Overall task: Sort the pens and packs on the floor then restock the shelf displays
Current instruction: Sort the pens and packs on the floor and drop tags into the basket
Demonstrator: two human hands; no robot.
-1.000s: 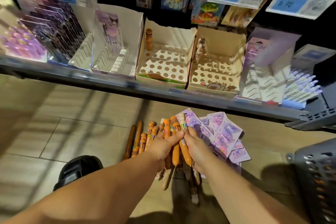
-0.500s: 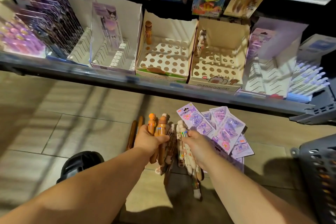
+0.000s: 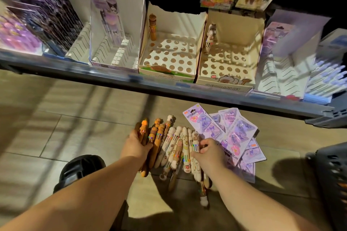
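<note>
Cardboard boxes stand side by side along the shelf's front edge. The green-fronted box has a top punched with round holes, and one brown pen stands upright in its back left corner. The other holes hold nothing. Touching its right side, the bear box has the same kind of holed top, with one white pen upright in its back left corner. To the left of both, a white slotted box holds one purple card leaning at the back.

On the floor below the shelf's front edge, the pens lie side by side. The left grip is curled round a bundle of brown pens, their figure tops pointing toward the shelf. Just to their right lie the white pens, touching one another. The right grip pinches one of these near its top between thumb and bent fingers. The purple packs are fanned in an overlapping heap against the white pens' right side. A dark basket stands on the floor at the far right, well apart from the packs, and a black shoe shows beside the left forearm.
</note>
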